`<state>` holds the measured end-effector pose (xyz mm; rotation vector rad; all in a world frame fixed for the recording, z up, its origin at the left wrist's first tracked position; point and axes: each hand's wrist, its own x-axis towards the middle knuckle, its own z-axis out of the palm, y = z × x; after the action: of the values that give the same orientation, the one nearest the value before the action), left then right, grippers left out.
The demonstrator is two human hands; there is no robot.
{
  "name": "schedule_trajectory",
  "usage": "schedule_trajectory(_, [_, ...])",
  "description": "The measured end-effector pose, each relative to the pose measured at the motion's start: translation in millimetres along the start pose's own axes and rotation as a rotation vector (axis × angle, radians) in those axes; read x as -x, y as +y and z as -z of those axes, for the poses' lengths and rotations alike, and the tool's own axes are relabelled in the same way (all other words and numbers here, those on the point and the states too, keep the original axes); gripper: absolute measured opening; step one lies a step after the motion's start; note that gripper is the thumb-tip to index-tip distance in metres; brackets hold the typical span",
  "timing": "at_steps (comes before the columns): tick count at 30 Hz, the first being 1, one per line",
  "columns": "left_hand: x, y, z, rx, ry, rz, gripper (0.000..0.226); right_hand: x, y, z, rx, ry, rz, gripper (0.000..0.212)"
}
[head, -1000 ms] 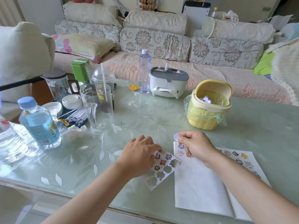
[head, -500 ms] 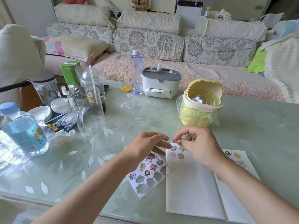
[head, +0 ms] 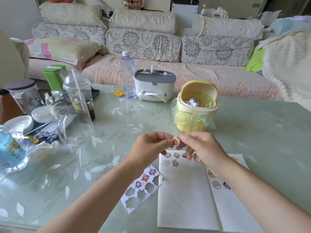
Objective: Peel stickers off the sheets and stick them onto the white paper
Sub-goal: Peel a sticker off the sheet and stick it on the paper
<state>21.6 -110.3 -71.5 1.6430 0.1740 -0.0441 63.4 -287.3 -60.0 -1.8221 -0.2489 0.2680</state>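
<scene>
A small round cartoon sticker (head: 176, 141) is pinched between the fingertips of my left hand (head: 148, 148) and my right hand (head: 202, 150), lifted above the table. Below them lies the white paper (head: 185, 195), with several stickers stuck along its top left corner. To its left the sticker sheet (head: 143, 187) lies flat, with several empty cut-outs and a few stickers left on it. A second white sheet (head: 234, 204) with stickers lies to the right, partly under my right forearm.
A yellow mini bin (head: 195, 110) with a plastic liner stands just beyond my hands. A tissue box (head: 154, 85) and a clear bottle (head: 127, 74) stand further back. Glass cups (head: 70, 115), a jar and a water bottle (head: 10, 148) crowd the left side. A sofa runs behind the table.
My left hand left the sticker sheet and rose to meet my right hand. Both hands lifted off the paper and now pinch the sticker together in the air.
</scene>
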Motion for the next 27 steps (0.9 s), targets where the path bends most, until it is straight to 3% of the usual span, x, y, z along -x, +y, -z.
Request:
schedule_trajectory(6, [0, 4, -3, -0.033, -0.079, 0.031, 0.02, -1, 0, 4, -0.011, 0.027, -0.039, 0.013])
schedule_trajectory(9, [-1, 3, -4, -0.08, -0.089, 0.019, 0.014, -1, -1, 5, -0.006, 0.035, -0.031, 0.013])
schedule_trajectory(19, [0, 6, -13, -0.067, -0.011, -0.053, 0.012, 1, 5, 8, 0.105, 0.035, 0.059, 0.011])
schedule_trajectory(27, [-4, 1, -14, -0.243, 0.006, -0.137, 0.011, 5, 4, 8, 0.376, 0.113, 0.222, 0.011])
